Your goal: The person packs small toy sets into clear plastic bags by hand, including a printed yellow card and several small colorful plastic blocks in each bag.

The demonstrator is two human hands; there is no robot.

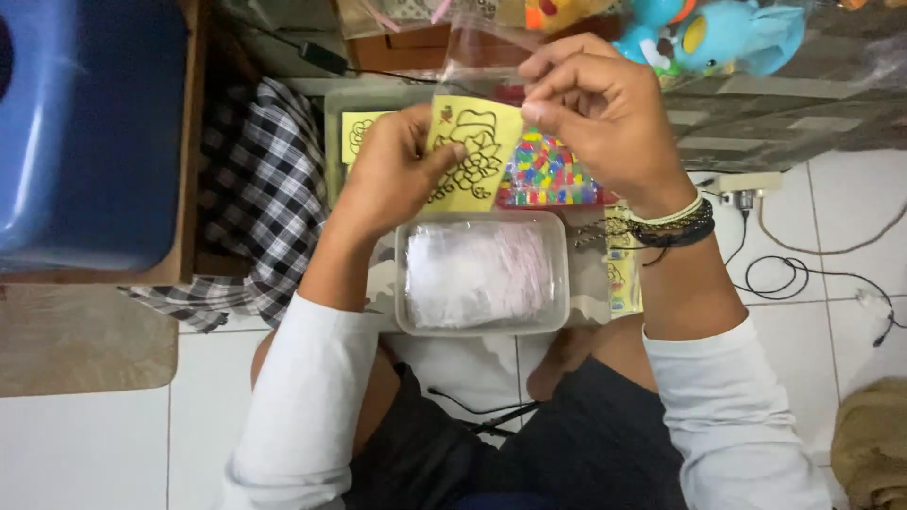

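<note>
Above the clear plastic tub (557, 316), the left hand (387, 175) is pinching the yellow picture card (472, 151) while the right hand (605, 113) is gripping the clear sleeve (477, 47); feeding it straight avoids creasing

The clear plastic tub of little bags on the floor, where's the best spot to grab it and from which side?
Probably grip the clear tub by its near long rim, reaching from the person's own side: it sits flat, open-topped, and both hands hover over its far side.
</note>
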